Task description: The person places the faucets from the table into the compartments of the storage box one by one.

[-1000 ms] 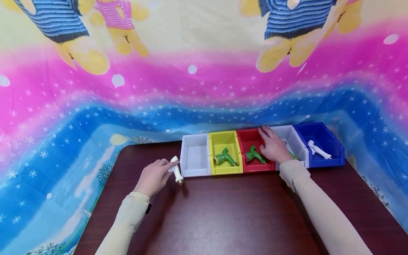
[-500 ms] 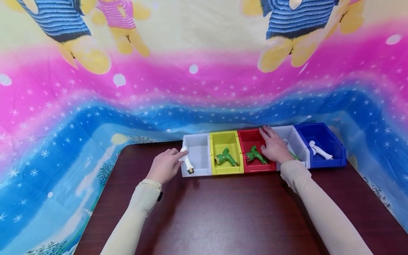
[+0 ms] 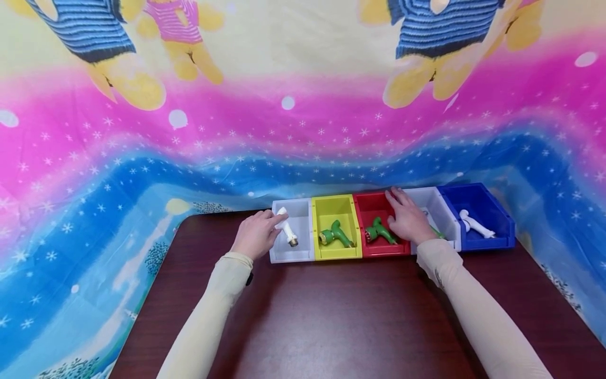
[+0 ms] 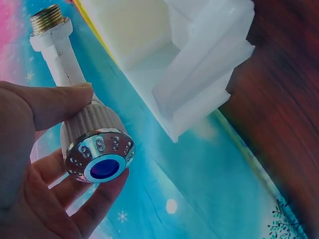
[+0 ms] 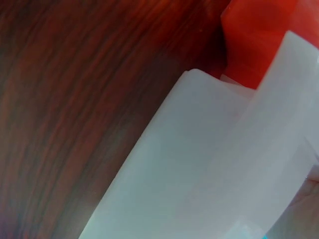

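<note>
My left hand (image 3: 257,233) pinches a white tap (image 3: 286,227) over the leftmost white bin (image 3: 292,259). In the left wrist view, the tap shows a brass threaded end (image 4: 47,19), a ribbed head and a chrome ring with a blue centre; the thumb lies on its body. My right hand (image 3: 410,218) rests at the wall between the red bin (image 3: 371,200) and the second white bin (image 3: 428,195), fingers stretched forward. A green tap (image 3: 380,231) lies in the red bin beside that hand. Only a sliver of the right hand (image 5: 304,209) shows in the right wrist view.
The bins stand in a row along the table's back. A yellow bin (image 3: 331,201) holds another green tap (image 3: 336,234); a blue bin (image 3: 502,226) at the right end holds a white tap (image 3: 475,225). Something green partly shows in the second white bin. A printed cloth (image 3: 284,131) hangs behind.
My left hand has carried the white tap rightward and a little farther back, from beside the leftmost white bin to over it. The right hand has stayed in place.
</note>
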A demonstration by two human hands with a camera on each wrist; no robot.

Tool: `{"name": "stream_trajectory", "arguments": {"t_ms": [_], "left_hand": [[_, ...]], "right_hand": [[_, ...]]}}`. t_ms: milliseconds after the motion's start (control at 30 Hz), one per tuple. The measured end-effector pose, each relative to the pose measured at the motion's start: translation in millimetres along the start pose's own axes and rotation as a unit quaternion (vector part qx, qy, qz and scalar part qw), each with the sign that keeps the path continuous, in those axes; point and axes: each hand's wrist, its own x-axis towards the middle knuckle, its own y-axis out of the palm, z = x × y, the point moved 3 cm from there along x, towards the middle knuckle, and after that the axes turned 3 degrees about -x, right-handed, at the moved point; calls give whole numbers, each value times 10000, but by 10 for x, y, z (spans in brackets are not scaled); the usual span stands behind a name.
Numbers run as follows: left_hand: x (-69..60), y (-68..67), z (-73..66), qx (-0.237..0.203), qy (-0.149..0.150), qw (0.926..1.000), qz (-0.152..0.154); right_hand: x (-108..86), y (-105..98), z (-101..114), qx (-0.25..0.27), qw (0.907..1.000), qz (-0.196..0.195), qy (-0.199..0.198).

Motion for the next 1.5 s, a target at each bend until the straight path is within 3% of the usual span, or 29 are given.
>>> {"name": "stream_trajectory", "arguments": {"t_ms": [500, 1500], "left_hand": [[188, 157, -78, 46, -23, 9999, 150], [197, 424, -161, 127, -346, 9972, 644]], "right_hand": [[-10, -17, 22, -5, 10000, 34, 4], [-39, -38, 41, 16, 10000, -1, -33]]}}
